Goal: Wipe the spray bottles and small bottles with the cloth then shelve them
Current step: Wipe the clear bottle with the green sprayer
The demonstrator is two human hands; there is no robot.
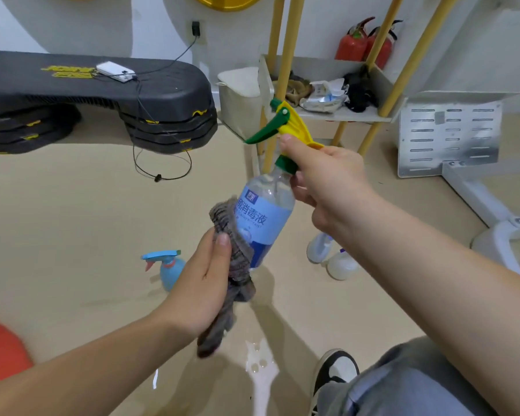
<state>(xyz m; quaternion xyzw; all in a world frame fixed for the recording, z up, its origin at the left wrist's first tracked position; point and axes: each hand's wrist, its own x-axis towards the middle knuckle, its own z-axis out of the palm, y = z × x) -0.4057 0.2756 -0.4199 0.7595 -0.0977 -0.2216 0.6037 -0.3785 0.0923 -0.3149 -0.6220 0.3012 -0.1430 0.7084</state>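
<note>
Head view: the right hand [321,181] grips the neck of the disinfectant spray bottle [267,217], held tilted in mid-air. The left hand [204,280] wraps the grey cloth [237,262] round its lower body. Wiping appears under way. A blue spray bottle [170,270] and two white bottles [341,267] sit unshelved on the beige floor [72,220]. The shelf [351,117] stands behind, near black step platforms [102,91].

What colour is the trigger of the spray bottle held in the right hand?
The trigger is green; the head view shows it.
</note>
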